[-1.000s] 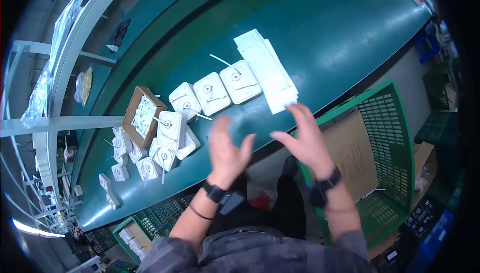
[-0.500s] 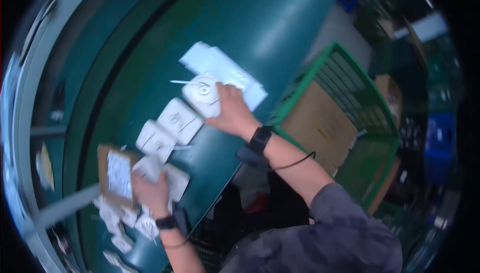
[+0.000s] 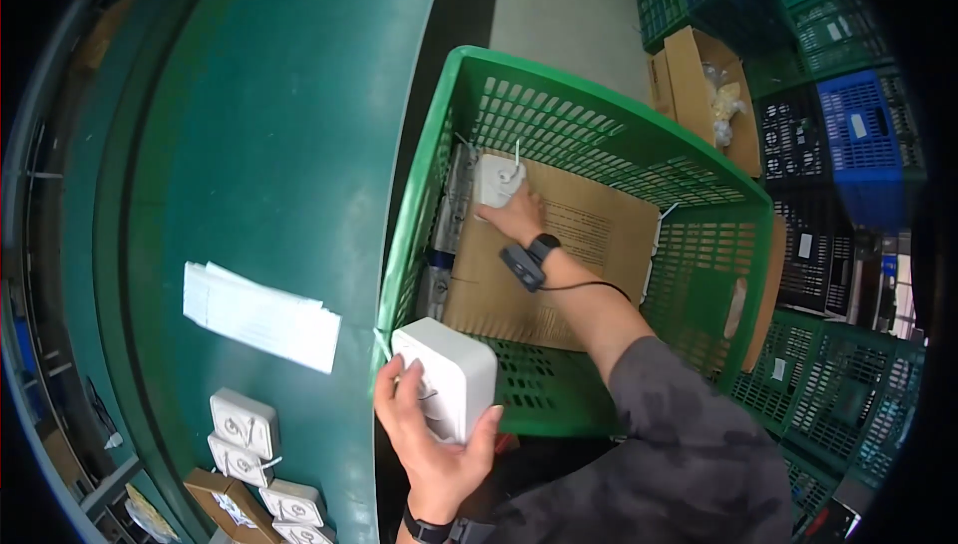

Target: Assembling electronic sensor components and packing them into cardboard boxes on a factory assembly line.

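Observation:
My left hand grips a white square box-shaped device with rounded corners, held up beside the near left rim of a green plastic crate. Inside the crate, my right hand has its fingers on another white device, which rests at the far left corner on a brown cardboard sheet. A short white strip stands up from that device. Several more white devices sit on the green table at the lower left.
White paper sheets lie stacked on the green table. A small cardboard box stands by the devices. Beyond the crate are an open carton with bagged items, a blue crate and stacked green crates.
Both hands have moved from the table to the crate on the right. A white device is now inside the crate under my right hand; my left hand has lifted another. My view has turned right.

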{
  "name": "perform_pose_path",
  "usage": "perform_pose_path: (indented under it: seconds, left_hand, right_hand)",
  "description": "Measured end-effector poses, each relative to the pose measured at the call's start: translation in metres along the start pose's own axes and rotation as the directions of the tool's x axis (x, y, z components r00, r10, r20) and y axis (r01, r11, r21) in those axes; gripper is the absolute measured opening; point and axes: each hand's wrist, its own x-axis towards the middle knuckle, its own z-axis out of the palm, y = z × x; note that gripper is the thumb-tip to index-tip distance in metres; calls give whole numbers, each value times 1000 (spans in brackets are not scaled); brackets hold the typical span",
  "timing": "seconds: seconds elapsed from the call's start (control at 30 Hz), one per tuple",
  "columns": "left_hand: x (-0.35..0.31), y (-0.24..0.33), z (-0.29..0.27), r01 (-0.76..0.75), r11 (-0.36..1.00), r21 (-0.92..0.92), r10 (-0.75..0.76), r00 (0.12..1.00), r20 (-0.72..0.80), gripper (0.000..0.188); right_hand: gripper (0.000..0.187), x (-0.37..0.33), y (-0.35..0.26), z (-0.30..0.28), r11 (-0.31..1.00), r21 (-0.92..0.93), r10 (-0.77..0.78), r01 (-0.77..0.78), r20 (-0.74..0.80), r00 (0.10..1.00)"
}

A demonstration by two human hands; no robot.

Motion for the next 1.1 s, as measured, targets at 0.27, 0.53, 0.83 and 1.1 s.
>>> perform_pose_path:
  seconds: [0.27,0.53,0.83,1.1]
  left_hand:
    - [81,4,110,19,981,192,-52,984,168,87]
    - [124,-18,218,-71,916,395,-51,956,290,90]
    - [22,-49,-12,-178,946,272,237,950,-202,52]
    - [-166,-204,-129,897,240,372,-353,437,-827,109]
  right_hand:
    - [93,68,53,38,932,361,-2,32,-84,996]
    - [37,-72,51,-104,634,722,-61,-277,404,913]
    - [49,176,197,-59,565,713,279,-415,309,909]
    - [25,-129,-126,-78,740,467,-491,484,-115,863]
